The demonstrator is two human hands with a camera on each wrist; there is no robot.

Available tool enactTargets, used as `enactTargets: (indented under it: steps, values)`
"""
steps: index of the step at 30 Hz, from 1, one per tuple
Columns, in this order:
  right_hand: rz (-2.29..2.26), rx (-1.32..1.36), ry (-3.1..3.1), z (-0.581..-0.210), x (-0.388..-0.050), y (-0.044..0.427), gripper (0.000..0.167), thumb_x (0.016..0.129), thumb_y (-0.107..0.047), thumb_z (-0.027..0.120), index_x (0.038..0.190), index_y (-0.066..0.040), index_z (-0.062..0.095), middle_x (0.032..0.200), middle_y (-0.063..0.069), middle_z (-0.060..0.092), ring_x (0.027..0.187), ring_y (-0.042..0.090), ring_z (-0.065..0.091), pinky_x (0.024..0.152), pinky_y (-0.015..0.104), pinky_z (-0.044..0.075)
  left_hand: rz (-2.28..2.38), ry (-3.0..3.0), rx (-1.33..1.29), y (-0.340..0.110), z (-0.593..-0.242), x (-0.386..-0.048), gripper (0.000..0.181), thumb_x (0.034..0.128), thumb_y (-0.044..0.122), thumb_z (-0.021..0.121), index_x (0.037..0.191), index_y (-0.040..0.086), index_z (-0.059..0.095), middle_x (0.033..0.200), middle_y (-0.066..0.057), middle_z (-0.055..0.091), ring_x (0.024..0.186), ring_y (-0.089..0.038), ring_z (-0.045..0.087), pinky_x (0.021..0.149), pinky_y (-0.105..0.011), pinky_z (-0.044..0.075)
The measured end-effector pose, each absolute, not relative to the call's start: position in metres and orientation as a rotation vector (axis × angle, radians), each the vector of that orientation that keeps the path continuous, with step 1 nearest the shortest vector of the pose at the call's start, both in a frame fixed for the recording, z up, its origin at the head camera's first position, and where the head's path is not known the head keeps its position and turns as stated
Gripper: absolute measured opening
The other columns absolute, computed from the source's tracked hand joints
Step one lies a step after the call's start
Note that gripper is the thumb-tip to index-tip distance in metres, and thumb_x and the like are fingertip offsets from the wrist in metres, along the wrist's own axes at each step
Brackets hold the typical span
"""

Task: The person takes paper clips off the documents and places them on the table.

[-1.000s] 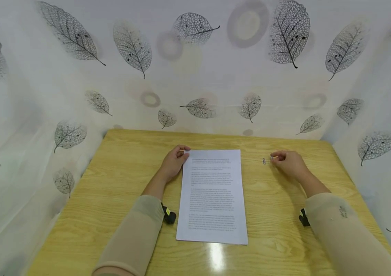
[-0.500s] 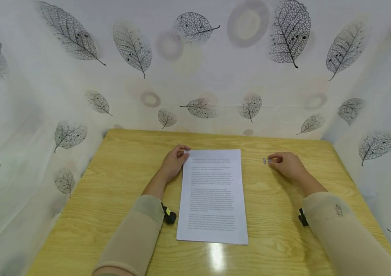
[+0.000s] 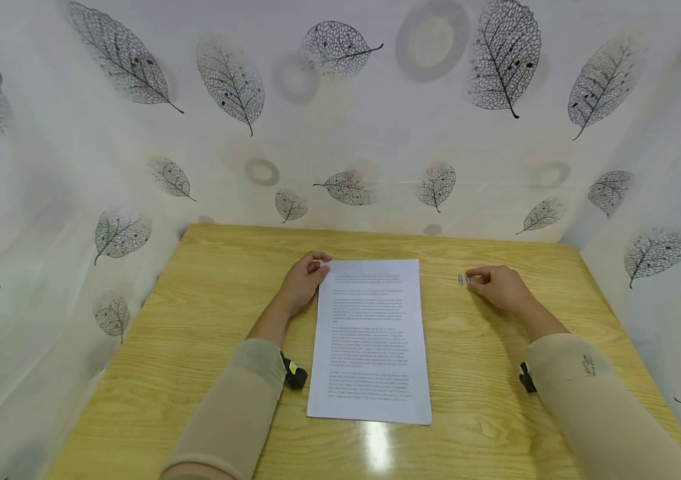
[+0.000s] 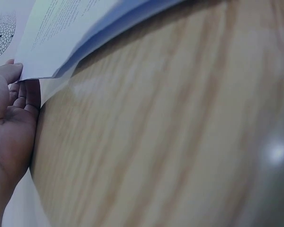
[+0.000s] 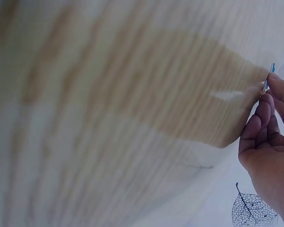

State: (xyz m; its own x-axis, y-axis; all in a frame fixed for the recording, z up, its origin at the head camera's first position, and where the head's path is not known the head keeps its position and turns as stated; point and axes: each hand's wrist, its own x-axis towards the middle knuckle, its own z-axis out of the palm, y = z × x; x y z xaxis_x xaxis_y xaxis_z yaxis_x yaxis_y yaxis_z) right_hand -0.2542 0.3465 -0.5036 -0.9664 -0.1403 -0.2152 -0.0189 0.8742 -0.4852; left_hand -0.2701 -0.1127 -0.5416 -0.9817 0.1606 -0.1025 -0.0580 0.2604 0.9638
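A stack of printed paper (image 3: 370,340) lies on the table, its pages turned upside down to the view. My left hand (image 3: 304,283) pinches its far left corner; in the left wrist view the thumb (image 4: 10,72) is on top and the fingers are beneath. Right of the stack, one paper clip (image 3: 460,280) lies on the table. Beside it, my right hand (image 3: 501,288) pinches a second paper clip (image 3: 469,280) between thumb and fingertips. In the right wrist view a bluish clip (image 5: 273,67) shows by the fingertips, with another small piece partly hidden between the fingers.
The wood-patterned table (image 3: 214,293) reaches back to a leaf-print curtain (image 3: 364,120) that also hangs on both sides. Black wrist cameras are strapped at both cuffs, the left camera (image 3: 296,379) close to the paper's edge.
My right hand has shifted slightly left toward the lying paper clip and lowered its own clip beside it. The left hand and the paper stack have stayed put.
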Motion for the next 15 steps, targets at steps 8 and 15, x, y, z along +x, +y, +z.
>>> enactTargets:
  steps: [8,15]
  values:
    - [-0.722,-0.117,2.822,-0.499,-0.249,0.347,0.052,0.108,-0.026,0.067,0.152,0.000,0.058,0.118,0.020,0.075,0.094,0.026,0.069,0.087,0.049,0.057,1.805,2.351,0.094,-0.110,-0.538,-0.268,0.023,0.1123,0.019,0.060,0.135,0.019,0.065,0.117,-0.012,0.072,0.101,-0.021,0.067,0.089,-0.030,0.053]
    - [-0.925,-0.044,2.840,-0.484,-0.240,0.344,0.053,0.115,-0.027,0.054,0.159,0.001,0.049,0.133,0.029,0.065,0.108,0.037,0.065,0.079,0.038,0.054,1.784,2.381,0.103,-0.111,-0.539,-0.268,0.024,0.1130,0.021,0.059,0.136,0.019,0.065,0.117,-0.012,0.072,0.101,-0.020,0.067,0.089,-0.028,0.052]
